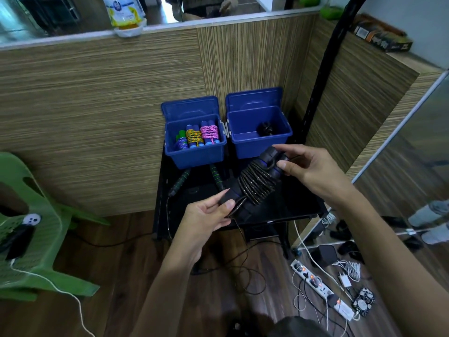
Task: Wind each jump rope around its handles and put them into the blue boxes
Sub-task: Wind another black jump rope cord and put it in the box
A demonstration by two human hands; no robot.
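Wound rope held over worktop

Left hand (209, 212) grips lower handle end, right hand (308, 171) pinches upper end of black jump rope (255, 184); blue boxes (260, 132) just beyond hands, lids open; loose cord trails past worktop (291, 210) front edge

Two boxes (195, 152) (261, 142): solid blue, lids blue.
Wound ropes in the left box: pink-and-black (209, 132), yellow-orange with green flecks (193, 135), purple (182, 143); handles blue, one pair green.
Held rope bundle (256, 186): black cord with dull gold speckle, black handles ringed blue.
Loose handles (181, 182): black, green-banded.
Tabletop (291, 203): glossy black.
Chair (36, 239): green.
Wall panel (97, 105): tan, streaked.
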